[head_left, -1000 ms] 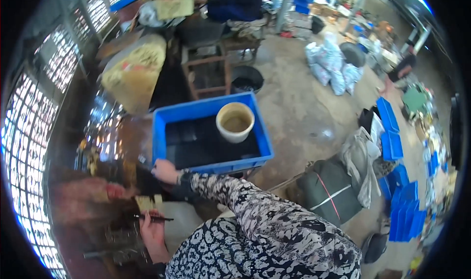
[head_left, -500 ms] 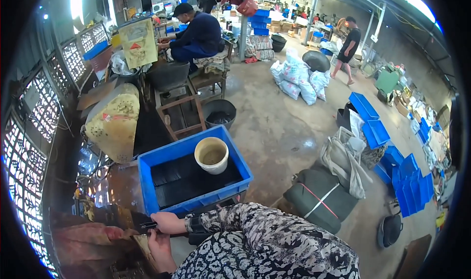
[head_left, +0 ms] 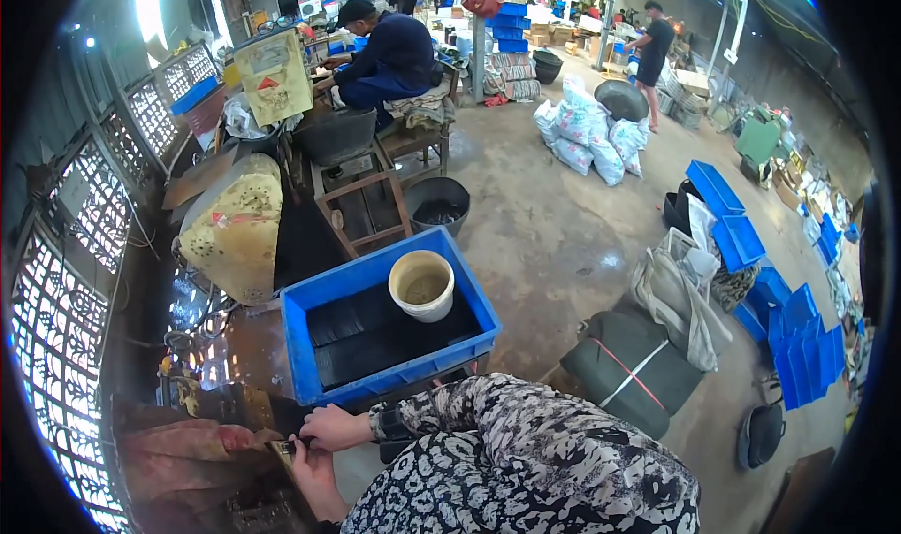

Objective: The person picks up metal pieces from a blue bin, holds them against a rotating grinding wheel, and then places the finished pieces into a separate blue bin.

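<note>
My right hand [head_left: 338, 428] reaches across from the right in a patterned sleeve, its fingers closed at the thumb side of my left hand. Just below it, my left hand [head_left: 317, 478] comes up from the lower edge, its thumb and fingers pinched together. Between the fingertips is something small, dark and thin that I cannot make out. Both hands are over a dark, dirty work surface at the lower left, beside a stained reddish cloth [head_left: 192, 450]. Behind my hands stands a blue plastic crate [head_left: 394, 381] with flat black pieces [head_left: 361, 332] and a cream bucket [head_left: 421, 290] in it.
A wooden frame [head_left: 364, 210] and a dark tub [head_left: 438, 204] stand beyond the crate. A dark green bundle [head_left: 629, 370] lies to the right, near blue crates [head_left: 798, 346]. One person [head_left: 389, 60] sits working ahead; another [head_left: 654, 55] stands farther off.
The whole view has shifted slightly to the right and up. The thin dark strips that stuck out by my right fingers no longer show. The far person has moved left and stands with an arm out.
</note>
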Demonstrator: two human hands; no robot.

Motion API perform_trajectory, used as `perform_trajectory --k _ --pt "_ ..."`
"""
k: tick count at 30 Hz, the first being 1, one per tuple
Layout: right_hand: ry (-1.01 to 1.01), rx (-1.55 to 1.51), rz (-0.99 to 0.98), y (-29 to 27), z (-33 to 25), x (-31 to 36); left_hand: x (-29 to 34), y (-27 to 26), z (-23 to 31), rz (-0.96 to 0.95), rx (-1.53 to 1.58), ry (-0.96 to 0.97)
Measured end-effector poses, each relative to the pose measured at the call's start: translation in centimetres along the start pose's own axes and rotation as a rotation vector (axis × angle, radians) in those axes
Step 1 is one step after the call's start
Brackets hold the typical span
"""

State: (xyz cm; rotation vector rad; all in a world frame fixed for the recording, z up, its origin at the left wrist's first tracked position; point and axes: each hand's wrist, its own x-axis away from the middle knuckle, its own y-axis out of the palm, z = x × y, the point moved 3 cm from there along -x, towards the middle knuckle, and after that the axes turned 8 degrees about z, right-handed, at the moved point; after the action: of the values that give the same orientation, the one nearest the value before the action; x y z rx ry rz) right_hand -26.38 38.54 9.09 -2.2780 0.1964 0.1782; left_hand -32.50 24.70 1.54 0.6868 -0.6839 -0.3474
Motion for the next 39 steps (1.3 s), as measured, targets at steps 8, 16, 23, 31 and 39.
perform_trajectory --k 8,16,23,31,39 --pt "-0.135 -0.411 0.000 -1.3 -1.0 0.9 4.1 4.1 1.7 -0.104 -0.038 0.055" --pt "-0.111 -0.120 -0.080 -1.4 -1.8 2.6 4.2 1.3 1.2 -0.010 0.093 -0.067" --pt "-0.094 -0.186 -0.091 -1.3 -2.7 2.9 5.9 2.1 1.8 0.132 0.143 -0.007" --pt "-0.199 -0.329 0.140 -1.9 -3.3 2.2 5.7 3.7 2.7 0.017 0.140 0.017" --pt "0.353 -0.823 -0.285 -2.3 -2.6 2.1 8.8 5.7 5.3 -0.044 0.190 0.087"
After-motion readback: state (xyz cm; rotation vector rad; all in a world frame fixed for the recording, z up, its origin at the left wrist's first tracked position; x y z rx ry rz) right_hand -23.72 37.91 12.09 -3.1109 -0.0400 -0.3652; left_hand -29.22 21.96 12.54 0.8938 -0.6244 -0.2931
